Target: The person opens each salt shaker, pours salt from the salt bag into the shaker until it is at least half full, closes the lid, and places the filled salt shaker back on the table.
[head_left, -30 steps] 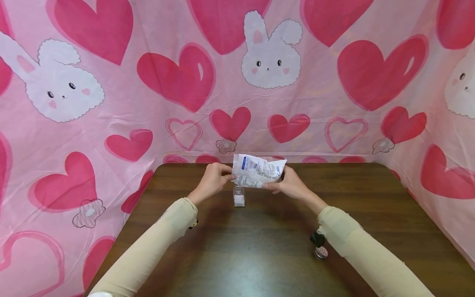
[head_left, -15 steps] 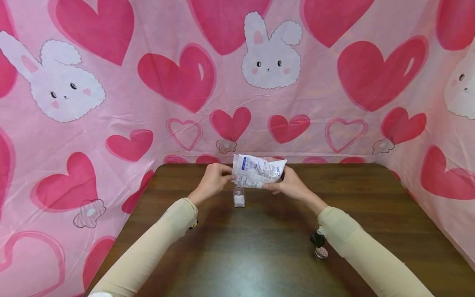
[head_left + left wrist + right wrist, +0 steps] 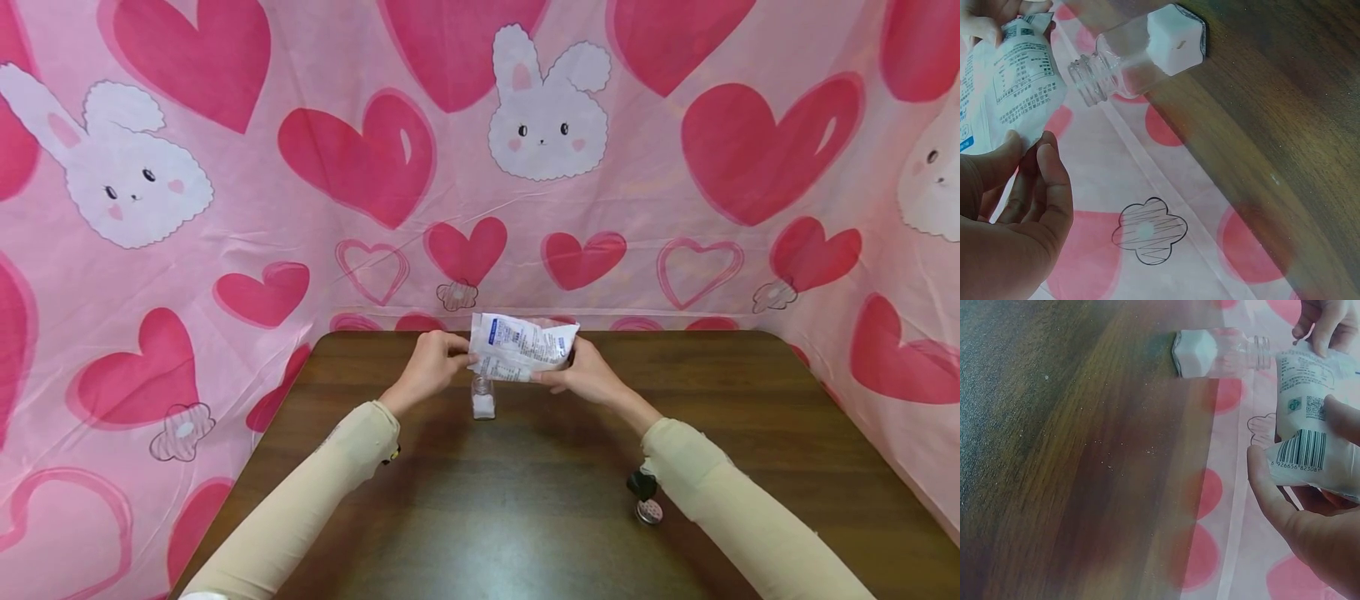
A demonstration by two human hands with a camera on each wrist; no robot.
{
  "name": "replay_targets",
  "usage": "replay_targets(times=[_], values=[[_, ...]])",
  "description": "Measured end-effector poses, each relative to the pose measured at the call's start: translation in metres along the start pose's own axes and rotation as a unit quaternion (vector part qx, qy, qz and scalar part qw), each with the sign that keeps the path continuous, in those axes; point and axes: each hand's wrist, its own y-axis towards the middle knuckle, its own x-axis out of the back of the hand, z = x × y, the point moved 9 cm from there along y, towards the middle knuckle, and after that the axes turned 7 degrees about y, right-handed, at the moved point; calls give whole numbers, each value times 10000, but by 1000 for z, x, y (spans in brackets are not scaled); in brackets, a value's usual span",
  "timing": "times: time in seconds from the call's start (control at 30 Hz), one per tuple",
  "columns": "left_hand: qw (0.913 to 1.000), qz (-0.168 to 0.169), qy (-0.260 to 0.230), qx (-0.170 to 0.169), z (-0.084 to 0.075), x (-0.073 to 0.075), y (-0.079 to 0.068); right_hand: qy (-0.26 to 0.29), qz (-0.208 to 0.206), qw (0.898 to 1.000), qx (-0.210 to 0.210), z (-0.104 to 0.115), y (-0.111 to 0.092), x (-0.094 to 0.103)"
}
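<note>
A white plastic bag point(image 3: 517, 346) with blue and black print is held up between both hands over the far part of the table. My left hand point(image 3: 431, 365) pinches the bag's left corner between thumb and fingers. The other end is gripped by my right hand point(image 3: 591, 372), its fingers beneath and beside the bag, near a printed barcode point(image 3: 1302, 450). Just below the bag's left corner stands a clear glass shaker bottle point(image 3: 483, 403), upright and uncapped. White powder point(image 3: 1175, 40) fills its lower part. The bottle's threaded mouth point(image 3: 1090, 80) lies close to the bag.
A perforated metal shaker lid point(image 3: 649, 511) lies on the dark wooden table point(image 3: 517, 517), beside the right forearm. White grains point(image 3: 1110, 464) are scattered on the tabletop. Behind the table's far edge hangs a pink cloth point(image 3: 637, 192) with hearts and rabbits.
The bag dips very slightly; both hands keep the same hold on it. Bottle and lid stay where they were.
</note>
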Motion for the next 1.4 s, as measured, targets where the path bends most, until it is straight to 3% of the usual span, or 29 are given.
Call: replay_targets(times=[0.67,0.9,1.4], values=[[10000,65,-18,55,4,-2,1,-63,-46,10000,-17,-1,1,0],[9995,-173,153,-228,0,2,2,-21,-31,10000,21,0,2,0],[9999,-79,111,-56,3,1,2,-25,-20,10000,35,0,2,-1]])
